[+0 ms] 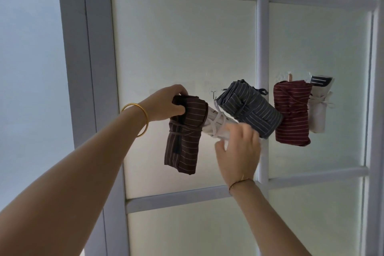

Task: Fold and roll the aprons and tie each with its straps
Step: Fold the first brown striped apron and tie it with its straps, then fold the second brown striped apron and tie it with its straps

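Several rolled, strap-tied aprons hang along a frosted glass door. My left hand [169,103] grips the top of a brown striped roll [185,133] at the left. Beside it a white roll [218,125] hangs tilted, and my right hand [239,151], blurred, has its fingers spread against the white roll's lower end. A grey-blue striped roll [251,108] hangs slanted further right, then a dark red striped roll [292,112] and another white roll [319,110] with a dark striped piece on top.
A small metal hook [214,94] sticks to the glass between the brown and grey-blue rolls. A second hook [290,78] shows above the red roll. White door bars [262,48] cross the glass panes around the aprons.
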### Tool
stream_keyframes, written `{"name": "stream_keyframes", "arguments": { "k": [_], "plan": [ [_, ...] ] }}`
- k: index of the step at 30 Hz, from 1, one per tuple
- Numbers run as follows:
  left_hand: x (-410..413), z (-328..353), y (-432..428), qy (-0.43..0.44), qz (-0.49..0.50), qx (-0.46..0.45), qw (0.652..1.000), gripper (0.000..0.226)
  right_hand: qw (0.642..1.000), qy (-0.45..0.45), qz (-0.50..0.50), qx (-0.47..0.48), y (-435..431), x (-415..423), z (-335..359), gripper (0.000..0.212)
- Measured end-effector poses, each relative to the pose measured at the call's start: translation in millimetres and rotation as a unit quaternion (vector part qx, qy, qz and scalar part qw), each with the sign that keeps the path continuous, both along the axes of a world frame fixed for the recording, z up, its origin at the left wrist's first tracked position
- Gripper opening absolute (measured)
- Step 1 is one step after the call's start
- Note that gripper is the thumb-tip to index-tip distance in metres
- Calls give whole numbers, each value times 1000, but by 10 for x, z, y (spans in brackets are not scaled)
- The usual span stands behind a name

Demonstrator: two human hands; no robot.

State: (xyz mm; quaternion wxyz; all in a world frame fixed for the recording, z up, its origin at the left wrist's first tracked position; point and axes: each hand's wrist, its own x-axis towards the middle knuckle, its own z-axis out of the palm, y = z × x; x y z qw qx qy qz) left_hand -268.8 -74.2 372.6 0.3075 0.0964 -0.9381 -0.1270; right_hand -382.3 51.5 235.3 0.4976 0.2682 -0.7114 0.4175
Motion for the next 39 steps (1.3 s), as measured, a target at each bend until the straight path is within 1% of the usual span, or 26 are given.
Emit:
{"name": "stream_keyframes", "arguments": {
  "k": [1, 2, 4, 5, 7, 9, 11, 13, 14, 20, 22, 25, 29, 32, 36, 39],
  "plan": [
    [6, -5, -8, 2, 0, 3, 1000, 32, 998, 23, -64, 13, 34, -94, 22, 37],
    [9, -7, -10, 4, 1, 4, 1000, 33, 995, 13, -92, 43, 29, -190, 33, 47],
    [3, -21, -11, 9, 3, 8, 1000, 34, 988, -39, -102, 112, 3, -302, 32, 64],
    [-4, -27, -10, 13, 4, 9, 1000, 34, 984, -55, -102, 133, -9, -331, 30, 66],
    [-15, -41, -7, 24, 6, 14, 1000, 33, 984, -55, -101, 139, 7, -356, 63, 56],
    [-26, -64, -15, 39, 5, 32, 999, 31, 982, -76, -62, 158, 30, -391, 115, 44],
    [-37, -100, -23, 59, 3, 57, 997, 29, 978, -127, 33, 162, 24, -430, 134, 37],
    [-56, -147, -23, 79, 4, 75, 994, 29, 960, -200, 140, 138, -8, -420, 140, 32],
    [-62, -175, -18, 90, 4, 81, 993, 29, 952, -223, 168, 127, -31, -407, 139, 30],
    [-59, -282, -58, 145, 12, 108, 983, 24, 927, -271, 238, 104, -55, -383, 186, 29],
    [-91, -309, -55, 144, 17, 102, 984, 26, 916, -286, 264, 95, -38, -384, 191, 29],
    [-186, -366, -7, 125, 33, 67, 989, 31, 905, -301, 289, 85, -7, -355, 192, 32],
    [-244, -436, 18, 144, 49, 60, 986, 34, 915, -285, 270, 94, 32, -322, 159, 44],
    [-215, -558, 76, 188, 67, 88, 976, 44, 928, -276, 234, 84, 74, -272, 111, 53],
    [-195, -804, 202, 259, 90, 160, 948, 58, 948, -242, 197, 62, 141, -146, 46, 47],
    [-130, -964, 279, 279, 104, 229, 927, 60, 953, -222, 195, 66, 211, 36, 12, 41]
  ]
}}
